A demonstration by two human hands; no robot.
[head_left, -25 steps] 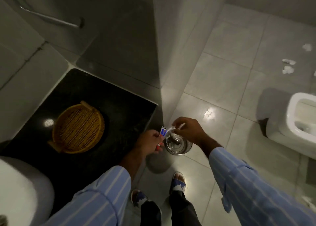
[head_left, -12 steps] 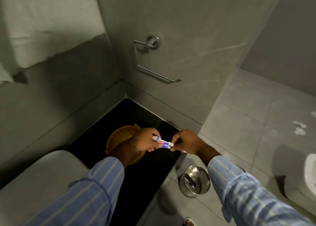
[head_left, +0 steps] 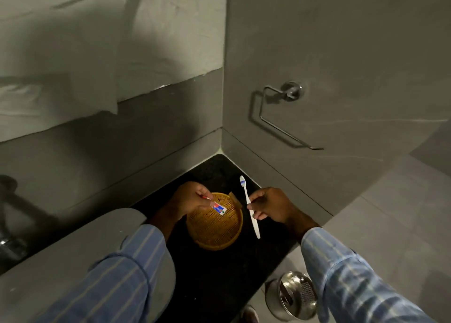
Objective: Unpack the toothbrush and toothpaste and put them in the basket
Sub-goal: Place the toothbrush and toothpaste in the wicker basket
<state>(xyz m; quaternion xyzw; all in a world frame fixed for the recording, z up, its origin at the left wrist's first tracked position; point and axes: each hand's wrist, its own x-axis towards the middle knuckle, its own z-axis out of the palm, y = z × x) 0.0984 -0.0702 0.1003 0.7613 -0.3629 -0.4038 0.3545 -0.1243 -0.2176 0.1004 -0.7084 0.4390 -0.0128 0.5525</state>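
A round woven yellow basket (head_left: 214, 232) sits on the black counter (head_left: 214, 281) in the corner. My left hand (head_left: 189, 198) hovers over the basket's far-left rim and pinches a small red, white and blue toothpaste tube (head_left: 218, 207) that hangs above the basket. My right hand (head_left: 271, 205) is just right of the basket and grips a white toothbrush (head_left: 249, 203) at mid-handle. The toothbrush's bristled head points away toward the wall and its tail reaches down past the basket's right rim.
A white washbasin (head_left: 102, 261) fills the lower left. A steel pedal bin (head_left: 291, 296) stands on the tiled floor at the lower right. A chrome towel ring (head_left: 283, 117) hangs on the right wall, and a mirror (head_left: 109, 42) covers the left wall.
The view swung from the floor bin up to the counter. My hands separated: the toothbrush came away in the right hand, the toothpaste stayed in the left, now over the basket.
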